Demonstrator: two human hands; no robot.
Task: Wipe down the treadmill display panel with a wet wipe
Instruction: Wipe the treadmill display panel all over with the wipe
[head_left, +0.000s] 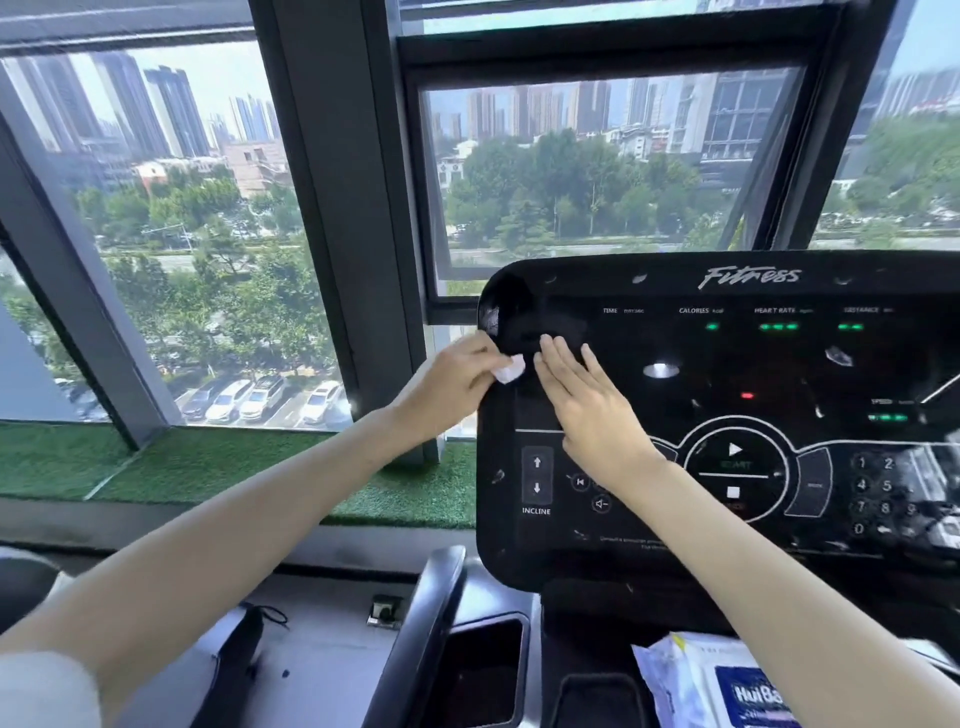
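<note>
The black treadmill display panel (727, 395) fills the right half of the view, with lit green readouts and an INCLINE key block. A small crumpled white wet wipe (510, 370) is pinched in the curled fingers of my left hand (452, 384) at the panel's upper left edge. Just right of the wipe, my right hand (587, 400) lies flat on the panel with its fingers straight, the fingertips close to the wipe. Whether the wipe touches the panel I cannot tell.
A pack of wet wipes (722, 686) lies in the console tray below the panel. A black cup holder (483, 670) sits left of it. Window frames (332, 208) and a green turf ledge (208, 462) stand behind and left of the treadmill.
</note>
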